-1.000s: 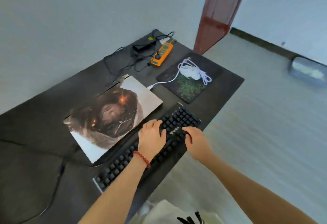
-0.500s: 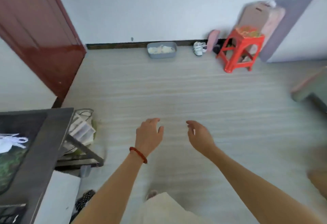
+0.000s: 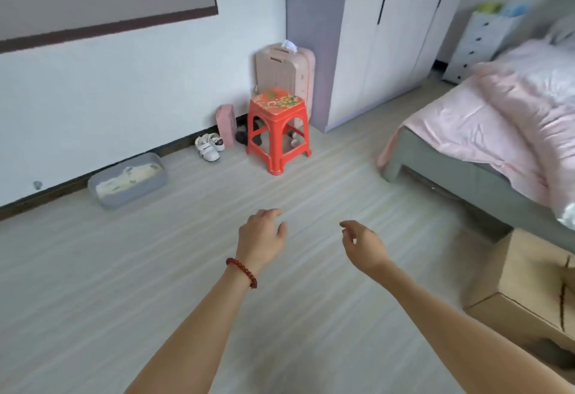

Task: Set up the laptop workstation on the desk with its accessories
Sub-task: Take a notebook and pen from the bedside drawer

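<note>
The desk, laptop, keyboard and mouse are out of view. My left hand (image 3: 260,235), with a red bead bracelet on its wrist, hangs in the air over the pale floor with loosely curled fingers and holds nothing. My right hand (image 3: 362,245) is beside it, a little to the right, palm turned inward, fingers relaxed and empty. Both hands are held out in front of me above bare floor.
A red plastic stool (image 3: 278,131) stands ahead by the wall, with a pink suitcase (image 3: 285,70) behind it and white shoes (image 3: 210,145) beside it. A grey tray (image 3: 128,179) lies along the wall. A pink-covered bed (image 3: 485,132) and a cardboard box (image 3: 525,287) are at the right.
My hands left the keyboard and my view swung right, away from the desk into the room. The desk has gone from sight; the bed and the box have come into sight.
</note>
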A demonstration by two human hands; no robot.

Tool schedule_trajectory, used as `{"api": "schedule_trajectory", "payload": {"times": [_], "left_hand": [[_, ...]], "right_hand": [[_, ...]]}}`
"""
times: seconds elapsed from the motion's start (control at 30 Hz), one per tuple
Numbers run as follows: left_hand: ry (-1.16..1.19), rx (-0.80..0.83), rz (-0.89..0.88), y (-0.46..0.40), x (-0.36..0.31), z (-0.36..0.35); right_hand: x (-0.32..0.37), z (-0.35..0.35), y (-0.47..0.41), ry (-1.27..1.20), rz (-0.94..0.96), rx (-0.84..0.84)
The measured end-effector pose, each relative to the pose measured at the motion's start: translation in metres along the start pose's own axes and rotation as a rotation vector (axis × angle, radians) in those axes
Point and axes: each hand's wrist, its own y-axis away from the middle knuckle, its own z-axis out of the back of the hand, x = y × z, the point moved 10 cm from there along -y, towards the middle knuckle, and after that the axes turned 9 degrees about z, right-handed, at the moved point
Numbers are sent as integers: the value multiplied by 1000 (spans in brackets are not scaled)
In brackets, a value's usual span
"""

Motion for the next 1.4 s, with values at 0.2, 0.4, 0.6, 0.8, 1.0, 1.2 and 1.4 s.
{"api": "schedule_trajectory", "payload": {"times": [0.2, 0.4, 0.6, 0.8, 1.0, 1.2, 1.4], "left_hand": [[-1, 94, -171, -182, -144, -39], [26, 150, -263, -348, -284, -97], [111, 157, -261, -524, -400, -108], [91, 118, -190, -697, -426, -104], [111, 144, -250, -904, -493, -127], [76, 251, -360, -1080, -616, -147], [19, 357, -577, -1194, -776, -220]], "right_hand": [[-72, 104, -149, -33, -128, -146], [-161, 202, -317, -24, -185, -258], [-217, 293, -507, -16, -190, -273], [-250, 311, -686, -44, -198, -188], [-301, 340, -889, -45, -257, -234], [-335, 417, -1045, -46, -349, -291], [-425, 514, -1153, -41, -451, -437]]}}
